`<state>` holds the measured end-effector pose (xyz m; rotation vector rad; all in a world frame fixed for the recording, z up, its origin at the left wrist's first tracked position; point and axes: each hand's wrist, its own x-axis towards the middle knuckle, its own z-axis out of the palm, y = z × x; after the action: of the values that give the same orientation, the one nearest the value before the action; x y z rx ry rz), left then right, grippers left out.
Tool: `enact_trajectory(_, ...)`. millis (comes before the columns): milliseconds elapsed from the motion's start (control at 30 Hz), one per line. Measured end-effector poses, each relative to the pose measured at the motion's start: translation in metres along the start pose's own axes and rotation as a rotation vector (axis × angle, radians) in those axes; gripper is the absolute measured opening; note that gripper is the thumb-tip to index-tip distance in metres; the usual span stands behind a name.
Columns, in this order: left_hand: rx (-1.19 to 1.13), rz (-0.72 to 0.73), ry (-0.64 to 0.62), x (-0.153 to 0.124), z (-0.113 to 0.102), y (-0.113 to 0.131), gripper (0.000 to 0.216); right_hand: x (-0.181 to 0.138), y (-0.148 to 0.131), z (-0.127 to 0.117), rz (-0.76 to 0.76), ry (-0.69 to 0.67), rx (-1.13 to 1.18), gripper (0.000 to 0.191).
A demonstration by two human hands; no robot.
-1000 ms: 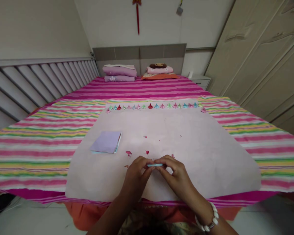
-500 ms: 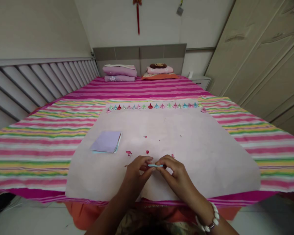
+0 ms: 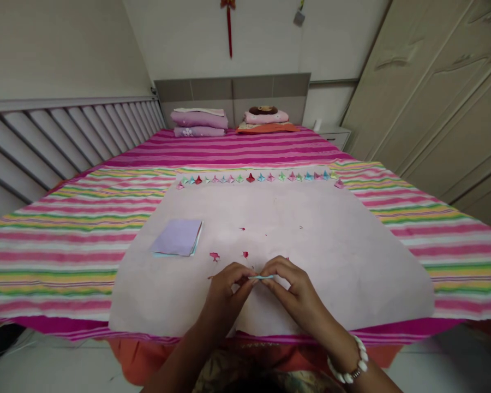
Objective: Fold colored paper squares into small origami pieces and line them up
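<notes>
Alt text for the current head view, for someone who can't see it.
The person's left hand and right hand pinch a thin light-blue piece between them, above a pale sheet on a striped bedspread. Square papers lie stacked at the left; small multicoloured folded shapes line the sheet's far edge.

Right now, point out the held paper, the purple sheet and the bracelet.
Held paper [image 3: 263,277], head view: middle of its visible part.
Purple sheet [image 3: 178,237], head view: middle of its top face.
Bracelet [image 3: 364,366], head view: a white bead.
</notes>
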<state>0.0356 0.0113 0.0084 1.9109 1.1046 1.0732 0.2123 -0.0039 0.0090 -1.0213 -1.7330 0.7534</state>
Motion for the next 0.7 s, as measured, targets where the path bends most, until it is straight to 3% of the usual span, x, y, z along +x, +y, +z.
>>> enact_trajectory(200,-0.013,-0.032,-0.113,0.003,0.000,0.002,0.018,0.000,0.000,0.000,0.143,0.022,0.053,0.008)
enact_trajectory(433,-0.172,-0.203,-0.045,0.002,0.001,0.002,0.022,0.001,0.008,-0.001,0.518,-0.016,0.431,0.017)
enact_trajectory(700,-0.440,-0.505,-0.008,0.008,0.014,-0.011,0.032,0.006,0.022,0.006,0.585,0.000,0.596,0.027)
